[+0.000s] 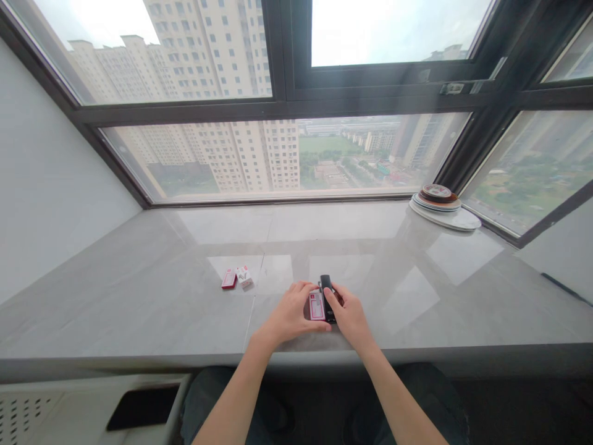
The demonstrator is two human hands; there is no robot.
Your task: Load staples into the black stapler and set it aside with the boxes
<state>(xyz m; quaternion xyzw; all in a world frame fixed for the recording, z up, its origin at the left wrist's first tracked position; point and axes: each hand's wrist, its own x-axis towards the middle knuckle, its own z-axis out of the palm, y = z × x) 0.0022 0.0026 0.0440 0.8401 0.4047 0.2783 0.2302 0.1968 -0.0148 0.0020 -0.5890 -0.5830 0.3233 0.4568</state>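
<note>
On the sill in front of me, a black stapler [327, 299] points away from me. My right hand [348, 311] is closed around its right side, thumb on top. Something brownish shows under the right fingers, too small to make out. Close against the stapler's left side is a small red-and-white box [317, 306], label facing up. My left hand [291, 312] curves around this box, with fingers at its far end and thumb along its near end, reaching toward the stapler. Further left, a red-edged small box [228, 279] and a white small box [244, 276] sit side by side.
The grey stone sill [162, 296] runs along a dark-framed window [278, 110]. A stack of plates [445, 213] stands in the far right corner. Below the front edge are my knees and a pale perforated panel [69, 408] with a dark recess.
</note>
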